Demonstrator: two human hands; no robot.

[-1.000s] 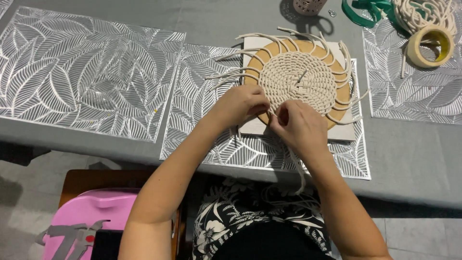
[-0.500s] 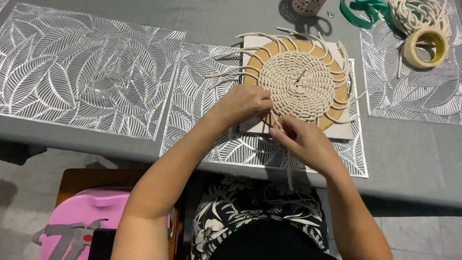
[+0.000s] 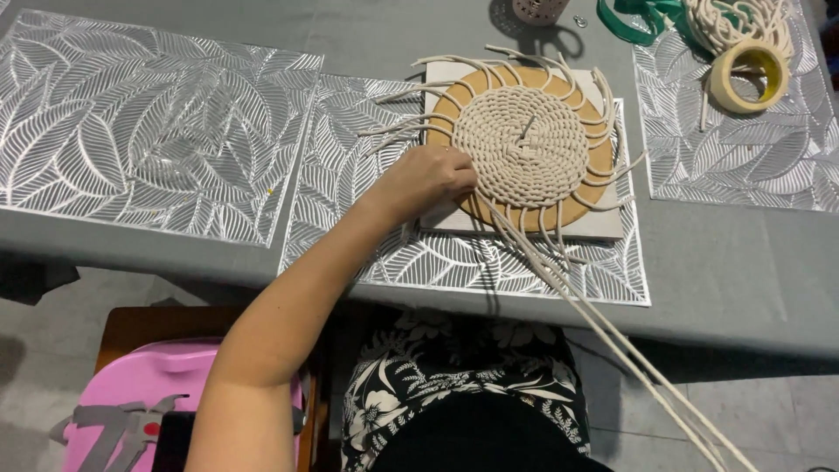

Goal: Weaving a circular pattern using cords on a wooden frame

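Cream cords (image 3: 612, 336) now stretch taut; right hand has left view.

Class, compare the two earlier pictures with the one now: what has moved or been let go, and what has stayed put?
The right hand has left the woven cord disc and gone out of view, drawing two long cords taut down toward the lower right. The left hand stays pressed on the disc's near-left edge. The round wooden board, leaf-patterned mats and tape roll have not moved.
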